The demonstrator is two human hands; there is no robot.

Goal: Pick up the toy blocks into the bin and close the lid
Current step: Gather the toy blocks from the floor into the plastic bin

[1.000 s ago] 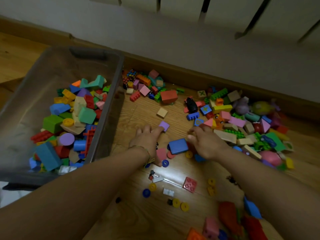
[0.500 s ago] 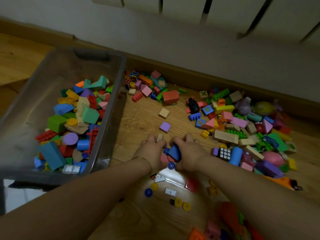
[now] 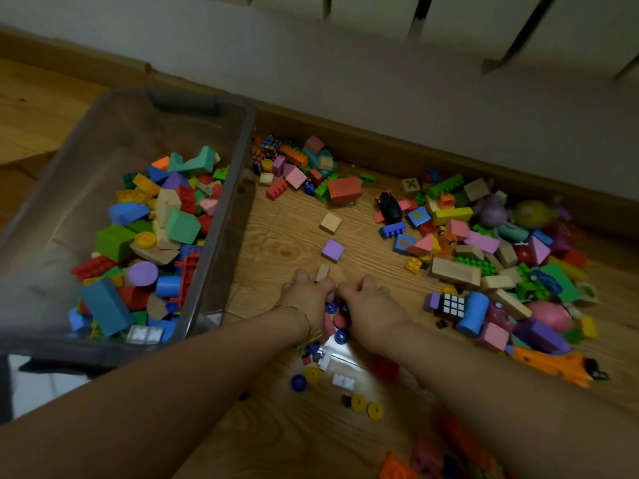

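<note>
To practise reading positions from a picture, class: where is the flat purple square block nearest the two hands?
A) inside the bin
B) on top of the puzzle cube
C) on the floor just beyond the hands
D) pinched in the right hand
C: the purple square block lies flat on the floor just beyond the left hand and right hand, touching neither and outside the bin.

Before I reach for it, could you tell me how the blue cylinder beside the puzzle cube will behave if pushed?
The blue cylinder seems to lie on its curved side, so it would probably roll, though the puzzle cube and pink block beside it may stop it. It looks solid, so it is likely stiff rather than fragile.
</note>
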